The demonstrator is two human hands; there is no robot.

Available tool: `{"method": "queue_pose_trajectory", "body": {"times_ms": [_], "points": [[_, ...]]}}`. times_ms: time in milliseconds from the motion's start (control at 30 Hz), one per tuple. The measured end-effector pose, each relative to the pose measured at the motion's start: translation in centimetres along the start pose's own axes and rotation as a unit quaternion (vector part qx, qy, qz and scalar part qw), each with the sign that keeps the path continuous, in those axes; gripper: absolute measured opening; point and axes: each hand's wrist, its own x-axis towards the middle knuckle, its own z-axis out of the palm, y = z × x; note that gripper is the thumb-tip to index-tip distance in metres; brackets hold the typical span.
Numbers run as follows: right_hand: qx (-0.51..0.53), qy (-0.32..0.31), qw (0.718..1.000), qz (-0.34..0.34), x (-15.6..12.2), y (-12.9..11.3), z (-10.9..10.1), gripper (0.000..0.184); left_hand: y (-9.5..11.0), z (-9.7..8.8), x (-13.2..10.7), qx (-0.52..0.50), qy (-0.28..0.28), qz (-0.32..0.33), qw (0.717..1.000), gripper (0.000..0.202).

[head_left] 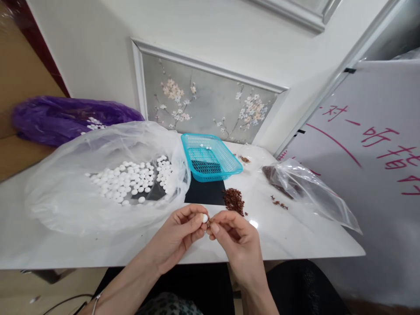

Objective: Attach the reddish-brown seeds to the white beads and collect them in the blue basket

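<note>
A small white ball (205,218) is pinched between the thumb and fingers of the left hand (180,236), low over the near part of the white table (282,245). The right hand (239,239) is brought up just beside it, thumb and fingertips pressed together on a tiny brown piece (210,222) — whether this touches the ball cannot be told. A heap of brown pieces (234,200) is seen just beyond the right hand, at the edge of a black mat (205,192). The turquoise basket (233,162) is set farther back, partly over the mat, with a few white balls inside. Many more are held in a large translucent bag (65,175) to the left — a purple bag (49,118) is placed behind it. A clear plastic bag (321,197) is laid at the right.
</note>
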Motion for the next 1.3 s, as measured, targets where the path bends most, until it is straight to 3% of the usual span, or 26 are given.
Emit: {"method": "queue_pose_trajectory", "body": {"times_ms": [167,367,800,900,1300], "points": [[-0.031,-0.003,0.999,-0.019,-0.4,-0.6,0.5,0.004,0.1,0.2,-0.1,0.011,-0.011,0.019,1.000,0.007],[-0.057,-0.019,0.998,-0.029,-0.6,-0.8,0.6,0.005,0.0,0.0,-0.4,0.014,0.030,0.031,0.999,0.005],[-0.098,-0.010,0.994,-0.040,-0.4,-0.2,0.5,0.007,0.1,0.5,-0.5,0.056,0.035,0.070,0.995,0.005],[-0.109,-0.003,0.993,-0.044,-0.5,0.2,0.4,0.007,-0.2,0.8,-0.6,0.061,0.058,0.087,0.993,0.005],[-0.098,-0.012,0.995,-0.022,-0.4,0.1,1.2,0.007,-0.7,0.4,-0.6,0.018,0.082,0.075,0.994,0.008]]}}
